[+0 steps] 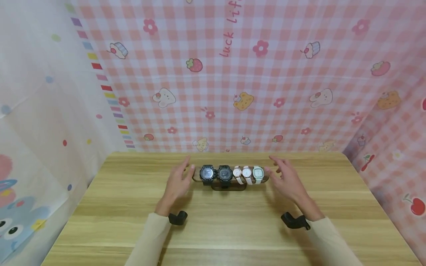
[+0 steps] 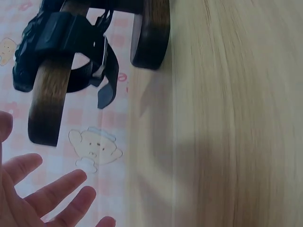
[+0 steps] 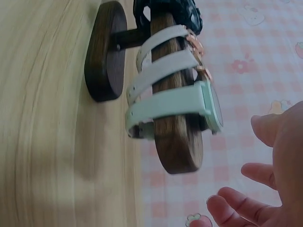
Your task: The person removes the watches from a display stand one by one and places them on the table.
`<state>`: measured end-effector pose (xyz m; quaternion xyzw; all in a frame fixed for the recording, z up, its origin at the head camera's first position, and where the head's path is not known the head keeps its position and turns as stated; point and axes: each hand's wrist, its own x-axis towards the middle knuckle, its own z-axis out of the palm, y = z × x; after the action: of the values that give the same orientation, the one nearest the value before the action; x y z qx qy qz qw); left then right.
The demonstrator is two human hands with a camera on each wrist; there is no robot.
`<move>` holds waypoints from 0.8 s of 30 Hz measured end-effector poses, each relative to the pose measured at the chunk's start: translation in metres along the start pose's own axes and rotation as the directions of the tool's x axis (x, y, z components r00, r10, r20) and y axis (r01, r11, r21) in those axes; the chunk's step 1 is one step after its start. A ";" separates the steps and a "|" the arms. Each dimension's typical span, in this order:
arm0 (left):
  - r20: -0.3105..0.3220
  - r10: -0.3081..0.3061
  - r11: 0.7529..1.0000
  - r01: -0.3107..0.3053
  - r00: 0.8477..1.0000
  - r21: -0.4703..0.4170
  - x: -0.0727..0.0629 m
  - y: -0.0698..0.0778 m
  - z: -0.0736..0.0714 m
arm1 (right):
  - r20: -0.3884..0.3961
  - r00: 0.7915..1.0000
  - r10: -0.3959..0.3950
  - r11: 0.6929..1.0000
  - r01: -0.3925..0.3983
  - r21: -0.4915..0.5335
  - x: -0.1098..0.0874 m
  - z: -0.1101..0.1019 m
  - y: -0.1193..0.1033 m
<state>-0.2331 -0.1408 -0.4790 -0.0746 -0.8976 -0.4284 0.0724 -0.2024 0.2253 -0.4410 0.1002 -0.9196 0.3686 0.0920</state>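
Note:
A dark wooden watch stand (image 1: 229,187) stands on the table, its bar carrying several watches. Two chunky black watches, one of them a black digital watch (image 1: 208,173), are strapped on the left part. Toward the right come two white-strapped watches (image 1: 246,172) and a pale mint square watch (image 1: 258,173). My left hand (image 1: 177,181) is beside the bar's left end, fingers spread; the left wrist view shows a gap between them. At the opposite end my right hand (image 1: 287,178) is held with fingers extended, apart from the bar in the right wrist view. Neither hand holds anything.
The wood-grain table (image 1: 233,229) extends around the stand. Behind it hangs a pink checked cloth (image 1: 213,92), with a white patterned cloth (image 1: 43,111) at the left. Black wrist mounts (image 1: 178,218) are on both forearms.

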 end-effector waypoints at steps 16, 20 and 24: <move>0.024 -0.020 0.985 0.024 1.000 -0.171 -0.003 0.002 0.019 | 0.004 1.000 -0.001 0.993 0.000 0.120 -0.001 0.018 -0.010; 0.017 -0.026 0.979 0.029 1.000 -0.202 -0.003 0.002 0.022 | 0.001 1.000 0.004 0.992 -0.004 0.124 -0.001 0.021 -0.011; 0.017 -0.029 0.972 0.032 0.999 -0.231 -0.003 0.001 0.025 | 0.001 1.000 0.004 0.993 -0.004 0.121 -0.001 0.024 -0.012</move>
<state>-0.2312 -0.1206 -0.4948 -0.0717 -0.8430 -0.5307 0.0504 -0.2010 0.2001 -0.4500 0.1039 -0.8957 0.4239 0.0847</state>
